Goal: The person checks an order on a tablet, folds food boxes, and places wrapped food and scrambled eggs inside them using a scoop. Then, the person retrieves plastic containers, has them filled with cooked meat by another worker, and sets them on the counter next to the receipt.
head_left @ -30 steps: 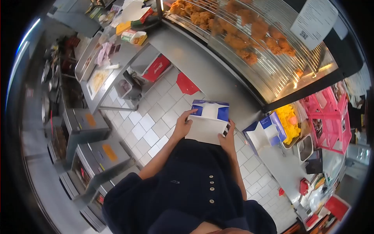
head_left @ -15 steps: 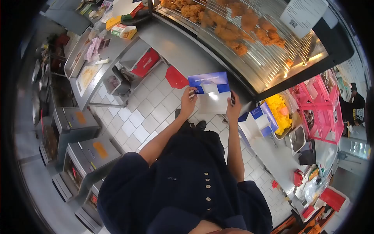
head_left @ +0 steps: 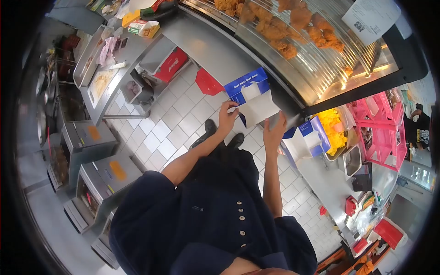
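Note:
A blue and white cardboard food box (head_left: 260,106), partly folded with flaps standing up, is in front of me at the counter's edge. My left hand (head_left: 227,115) pinches its left side, near a dark blue side flap. At the lower right edge of the box is my right hand (head_left: 275,130), its thumb and fingers apart, close to or touching the white panel. To the right, a second blue and white box (head_left: 306,140) stands open on the side counter.
Fried chicken (head_left: 298,27) lies on racks in the lit glass display case (head_left: 366,73) ahead. Beside the second box are a tray of yellow packets (head_left: 332,128), a metal pan (head_left: 350,161) and pink baskets (head_left: 380,128). A red bin (head_left: 172,65) sits under the left counter.
The box has turned and its flaps and white panel have opened and bent. My right hand has loosened from its side and moved slightly down, fingers spreading. My left hand stays at the left side.

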Motion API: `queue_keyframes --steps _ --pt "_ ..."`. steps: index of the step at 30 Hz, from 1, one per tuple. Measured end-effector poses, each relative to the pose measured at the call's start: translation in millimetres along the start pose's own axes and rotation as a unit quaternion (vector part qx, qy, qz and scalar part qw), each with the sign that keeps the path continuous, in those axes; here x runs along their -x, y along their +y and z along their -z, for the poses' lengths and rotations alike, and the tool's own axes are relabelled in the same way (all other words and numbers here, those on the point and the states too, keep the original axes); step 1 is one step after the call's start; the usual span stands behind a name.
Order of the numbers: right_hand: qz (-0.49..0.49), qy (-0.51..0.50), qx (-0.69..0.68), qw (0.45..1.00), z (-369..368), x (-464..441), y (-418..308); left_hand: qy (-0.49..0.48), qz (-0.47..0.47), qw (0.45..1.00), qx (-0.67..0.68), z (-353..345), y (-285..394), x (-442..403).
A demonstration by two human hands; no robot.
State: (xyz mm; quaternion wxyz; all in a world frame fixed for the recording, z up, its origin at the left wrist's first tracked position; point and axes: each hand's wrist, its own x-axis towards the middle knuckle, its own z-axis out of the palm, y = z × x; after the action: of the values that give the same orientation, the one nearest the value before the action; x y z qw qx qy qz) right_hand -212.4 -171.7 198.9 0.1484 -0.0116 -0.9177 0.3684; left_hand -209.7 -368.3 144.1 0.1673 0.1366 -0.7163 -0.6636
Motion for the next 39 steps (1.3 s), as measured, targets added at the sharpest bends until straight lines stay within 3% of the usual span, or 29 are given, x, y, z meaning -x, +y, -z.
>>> queue_keyframes --steps 2,4,8,10,14,16,17,19,21,23,25,27,29,32,34,36,39 --pt "-0.049 -0.01 -0.061 0.997 -21 16 23 -0.033 0.04 0.999 -0.009 10 4 1" --pt "-0.191 -0.122 -0.067 0.972 -30 36 37 -0.1 0.062 0.993 -0.012 21 9 -1" --pt "-0.256 -0.132 -0.2 0.937 -25 60 6 -0.122 0.032 0.992 0.006 40 20 -19" --pt "-0.427 -0.073 -0.412 0.802 -2 49 -45 -0.194 -0.025 0.981 -0.011 45 29 -32" --pt "-0.39 -0.005 -0.515 0.763 -22 51 -36 -0.294 -0.109 0.949 -0.042 2 30 -83" --pt "-0.393 0.017 -0.536 0.747 -29 48 -39 -0.294 -0.129 0.946 -0.039 -28 25 -103" --pt "-0.397 0.04 -0.558 0.728 -33 45 -40 -0.285 -0.129 0.949 -0.039 -35 24 -103" --pt "-0.372 0.052 -0.568 0.732 -50 44 -29 -0.23 -0.196 0.951 -0.068 -40 27 -109" --pt "-0.351 0.063 -0.565 0.744 -54 50 -32 -0.182 -0.198 0.96 -0.075 -25 29 -104" --pt "-0.331 0.05 -0.58 0.743 -64 58 -23 -0.133 -0.195 0.967 -0.095 15 26 -95" --pt "-0.317 0.045 -0.598 0.735 -73 69 -22 -0.122 -0.124 0.982 -0.073 75 15 -83" --pt "-0.292 0.045 -0.529 0.795 -75 78 -29 -0.045 -0.052 0.996 -0.062 143 -7 -69" --pt "-0.286 0.031 -0.51 0.811 -74 82 -47 0.029 0.102 0.985 -0.132 223 -37 -57" --pt "-0.28 0.045 -0.418 0.863 -83 81 -92 0.12 0.111 0.962 -0.218 348 -77 -56" --pt "-0.299 0.03 -0.28 0.912 -98 91 -109 0.148 0.124 0.964 -0.18 411 -91 -70" --pt "-0.319 0.08 -0.293 0.898 -133 109 -127 0.134 0.152 0.959 -0.198 460 -103 -94" --pt "-0.395 0.014 -0.259 0.881 -197 158 -149 0.089 0.197 0.968 -0.13 515 -167 -142"
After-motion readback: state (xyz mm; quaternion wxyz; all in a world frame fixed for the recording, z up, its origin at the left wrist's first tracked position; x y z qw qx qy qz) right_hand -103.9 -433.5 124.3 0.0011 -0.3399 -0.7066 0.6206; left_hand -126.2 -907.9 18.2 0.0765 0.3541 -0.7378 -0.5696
